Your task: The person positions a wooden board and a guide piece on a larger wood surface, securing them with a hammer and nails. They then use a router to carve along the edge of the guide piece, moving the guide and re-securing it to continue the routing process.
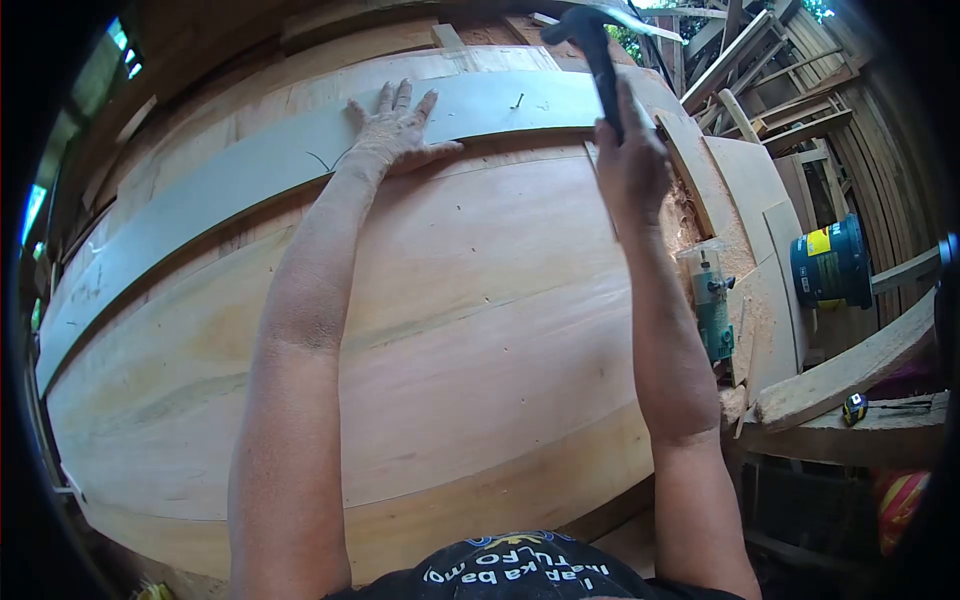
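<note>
My left hand [393, 135] lies flat with spread fingers on a long white board [240, 178], its thumb reaching over the near edge. In my right hand [634, 165] is a hammer [600, 70], gripped by its dark handle with the head raised above the board's right end. A nail [518, 101] stands up from the white board between my two hands. The board rests on a wide wooden panel [480, 330] marked with several small dots or holes. Thin dark marks or nails show on the board left of my left hand.
Right of the panel lies a green trim router [712, 310] among sawdust. A dark bucket [835, 262] with a yellow label sits farther right. A tape measure [855, 408] rests on a timber [840, 440] at the lower right. Stacked lumber [830, 110] leans at the upper right.
</note>
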The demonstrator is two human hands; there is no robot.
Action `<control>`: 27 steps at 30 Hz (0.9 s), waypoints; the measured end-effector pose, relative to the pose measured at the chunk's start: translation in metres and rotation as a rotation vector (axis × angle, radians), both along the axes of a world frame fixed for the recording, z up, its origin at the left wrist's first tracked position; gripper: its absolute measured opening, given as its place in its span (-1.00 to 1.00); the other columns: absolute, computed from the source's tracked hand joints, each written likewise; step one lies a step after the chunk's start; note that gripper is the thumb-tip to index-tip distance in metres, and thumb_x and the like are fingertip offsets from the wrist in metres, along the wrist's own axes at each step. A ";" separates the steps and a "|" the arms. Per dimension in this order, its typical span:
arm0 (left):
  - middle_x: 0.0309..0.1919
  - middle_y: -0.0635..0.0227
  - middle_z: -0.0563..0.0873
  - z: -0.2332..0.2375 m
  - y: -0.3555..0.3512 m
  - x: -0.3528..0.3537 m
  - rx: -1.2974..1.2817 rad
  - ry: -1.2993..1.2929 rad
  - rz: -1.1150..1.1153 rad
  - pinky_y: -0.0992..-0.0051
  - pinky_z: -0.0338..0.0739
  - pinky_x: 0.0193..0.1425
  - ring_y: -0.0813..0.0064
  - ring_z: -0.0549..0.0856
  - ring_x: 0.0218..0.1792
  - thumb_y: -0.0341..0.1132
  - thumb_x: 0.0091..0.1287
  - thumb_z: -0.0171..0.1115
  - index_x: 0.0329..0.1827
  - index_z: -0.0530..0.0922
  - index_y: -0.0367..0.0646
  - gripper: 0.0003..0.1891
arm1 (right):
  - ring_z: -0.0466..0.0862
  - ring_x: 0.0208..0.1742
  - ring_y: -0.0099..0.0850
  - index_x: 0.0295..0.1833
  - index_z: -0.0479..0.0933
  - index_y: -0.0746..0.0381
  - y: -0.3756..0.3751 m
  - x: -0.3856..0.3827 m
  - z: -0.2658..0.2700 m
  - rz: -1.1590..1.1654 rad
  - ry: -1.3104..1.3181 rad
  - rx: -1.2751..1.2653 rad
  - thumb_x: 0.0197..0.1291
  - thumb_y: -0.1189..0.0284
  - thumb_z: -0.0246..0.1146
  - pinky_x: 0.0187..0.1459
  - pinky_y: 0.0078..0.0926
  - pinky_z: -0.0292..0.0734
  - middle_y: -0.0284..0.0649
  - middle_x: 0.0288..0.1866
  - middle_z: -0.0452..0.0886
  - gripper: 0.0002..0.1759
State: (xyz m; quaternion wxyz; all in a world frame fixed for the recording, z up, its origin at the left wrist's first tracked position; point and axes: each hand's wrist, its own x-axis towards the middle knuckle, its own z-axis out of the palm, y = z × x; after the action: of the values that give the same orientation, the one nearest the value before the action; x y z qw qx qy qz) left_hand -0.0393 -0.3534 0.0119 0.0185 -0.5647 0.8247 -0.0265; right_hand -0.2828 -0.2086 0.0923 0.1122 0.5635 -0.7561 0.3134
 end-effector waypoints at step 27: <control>0.65 0.23 -0.11 -0.004 -0.002 0.002 -0.008 0.030 -0.004 -0.46 -0.31 0.49 0.12 -0.14 0.64 0.77 -0.06 -0.13 0.65 -0.01 0.29 0.22 | 0.79 -0.15 -0.20 0.56 0.23 -0.09 -0.010 0.010 -0.014 0.038 0.276 0.090 0.37 0.32 0.19 -0.10 -0.14 0.70 -0.03 -0.12 0.74 -0.34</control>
State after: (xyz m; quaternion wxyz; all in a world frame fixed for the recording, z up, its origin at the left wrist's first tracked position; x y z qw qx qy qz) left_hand -0.0377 -0.3551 0.0084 0.0037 -0.5636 0.8258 -0.0213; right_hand -0.2729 -0.2185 0.0784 0.1838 0.6197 -0.7361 0.2009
